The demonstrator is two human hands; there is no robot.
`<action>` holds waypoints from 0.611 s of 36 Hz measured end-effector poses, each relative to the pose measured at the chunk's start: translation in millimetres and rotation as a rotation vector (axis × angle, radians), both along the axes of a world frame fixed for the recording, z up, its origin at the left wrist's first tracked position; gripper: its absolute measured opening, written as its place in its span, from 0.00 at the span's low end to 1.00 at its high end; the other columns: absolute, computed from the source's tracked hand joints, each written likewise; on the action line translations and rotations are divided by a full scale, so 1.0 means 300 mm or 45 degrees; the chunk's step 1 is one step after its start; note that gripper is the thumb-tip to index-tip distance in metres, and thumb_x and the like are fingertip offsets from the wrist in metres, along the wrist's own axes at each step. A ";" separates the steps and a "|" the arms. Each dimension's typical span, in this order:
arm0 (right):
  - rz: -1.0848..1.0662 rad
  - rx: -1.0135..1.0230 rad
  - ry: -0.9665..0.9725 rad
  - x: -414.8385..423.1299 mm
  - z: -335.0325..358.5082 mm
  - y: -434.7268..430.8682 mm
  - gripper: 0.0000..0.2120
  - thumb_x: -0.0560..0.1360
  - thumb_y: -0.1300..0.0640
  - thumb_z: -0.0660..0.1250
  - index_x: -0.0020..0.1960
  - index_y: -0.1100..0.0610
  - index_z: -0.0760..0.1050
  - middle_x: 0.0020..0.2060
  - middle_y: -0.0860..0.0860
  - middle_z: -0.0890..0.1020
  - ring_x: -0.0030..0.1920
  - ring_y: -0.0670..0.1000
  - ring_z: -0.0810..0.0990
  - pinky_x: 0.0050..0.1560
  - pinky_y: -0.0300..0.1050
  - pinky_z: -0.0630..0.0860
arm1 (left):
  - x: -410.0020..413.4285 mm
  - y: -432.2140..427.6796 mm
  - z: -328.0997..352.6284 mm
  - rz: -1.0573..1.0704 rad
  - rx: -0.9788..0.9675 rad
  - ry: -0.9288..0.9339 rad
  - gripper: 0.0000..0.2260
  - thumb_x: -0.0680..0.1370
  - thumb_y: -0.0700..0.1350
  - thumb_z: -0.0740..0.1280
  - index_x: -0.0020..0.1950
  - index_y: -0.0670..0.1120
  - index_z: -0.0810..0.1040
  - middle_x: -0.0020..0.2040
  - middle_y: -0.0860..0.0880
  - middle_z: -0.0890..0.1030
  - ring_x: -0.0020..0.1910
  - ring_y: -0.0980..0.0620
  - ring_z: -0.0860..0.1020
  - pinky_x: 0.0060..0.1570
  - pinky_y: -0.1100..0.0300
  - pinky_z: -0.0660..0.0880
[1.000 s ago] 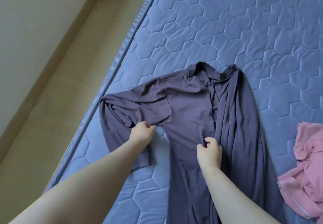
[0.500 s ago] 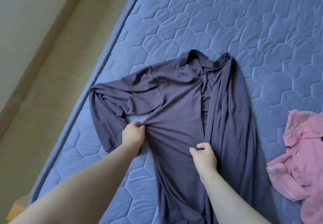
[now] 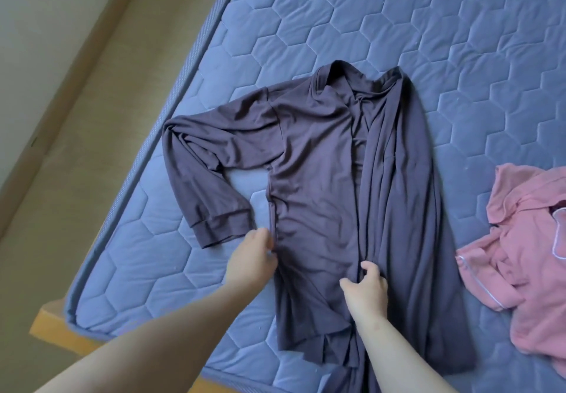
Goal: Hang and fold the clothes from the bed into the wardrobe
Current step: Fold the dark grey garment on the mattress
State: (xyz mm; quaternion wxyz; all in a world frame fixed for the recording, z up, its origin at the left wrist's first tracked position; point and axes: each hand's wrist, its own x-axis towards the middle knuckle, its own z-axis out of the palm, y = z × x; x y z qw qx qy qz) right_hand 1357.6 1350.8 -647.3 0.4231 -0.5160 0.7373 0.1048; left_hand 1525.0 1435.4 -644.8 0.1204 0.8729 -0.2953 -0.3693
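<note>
Dark robe [image 3: 312, 178] lies spread near the bed's [image 3: 398, 24] left edge, not yet folded. Left hand [image 3: 251, 257] pinches its side seam; right hand [image 3: 366, 291] grips the front panel. Pink garment [image 3: 526, 254] at the right edge, crumpled. Judged early; nothing hung.

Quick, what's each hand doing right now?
Left hand: pinching the side edge of the dark purple robe.
Right hand: gripping a fold of the robe's front.

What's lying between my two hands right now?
Only the robe: its front panel lies spread on the mattress between the left hand and the right hand, as the head view shows.
</note>
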 end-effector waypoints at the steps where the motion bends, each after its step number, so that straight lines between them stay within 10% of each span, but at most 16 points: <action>1: -0.003 0.013 -0.027 -0.015 -0.005 0.014 0.22 0.72 0.61 0.66 0.65 0.57 0.67 0.61 0.59 0.71 0.56 0.61 0.74 0.55 0.49 0.70 | -0.028 0.022 0.003 -0.162 -0.059 0.016 0.06 0.76 0.44 0.63 0.48 0.47 0.67 0.50 0.48 0.71 0.49 0.44 0.73 0.40 0.55 0.64; 10: 0.299 -0.396 -0.081 -0.115 0.025 0.138 0.12 0.66 0.65 0.69 0.47 0.55 0.72 0.48 0.52 0.70 0.49 0.60 0.74 0.49 0.49 0.70 | -0.240 0.152 -0.038 -0.970 0.193 -0.058 0.33 0.72 0.56 0.68 0.72 0.52 0.58 0.65 0.46 0.62 0.62 0.45 0.64 0.53 0.54 0.67; 14: 0.678 -0.213 -0.251 -0.150 0.024 0.170 0.13 0.65 0.60 0.68 0.46 0.48 0.71 0.47 0.47 0.73 0.52 0.53 0.73 0.53 0.46 0.70 | -0.274 0.156 -0.068 -0.947 0.032 -0.227 0.20 0.72 0.44 0.64 0.64 0.46 0.67 0.57 0.44 0.70 0.56 0.42 0.72 0.42 0.55 0.63; 18: 1.069 -0.049 0.025 -0.159 0.003 0.186 0.17 0.71 0.53 0.64 0.59 0.49 0.68 0.57 0.45 0.75 0.60 0.52 0.69 0.56 0.43 0.64 | -0.245 0.162 -0.063 -1.092 -0.093 -0.226 0.23 0.52 0.43 0.73 0.43 0.48 0.68 0.31 0.50 0.75 0.26 0.49 0.75 0.25 0.65 0.60; 22: 1.094 -0.168 -0.037 -0.143 0.026 0.198 0.10 0.73 0.58 0.61 0.54 0.52 0.72 0.51 0.47 0.78 0.56 0.53 0.71 0.48 0.43 0.62 | -0.185 0.225 -0.042 -1.075 -0.126 -0.247 0.15 0.58 0.39 0.65 0.43 0.47 0.69 0.37 0.48 0.74 0.27 0.47 0.75 0.22 0.61 0.51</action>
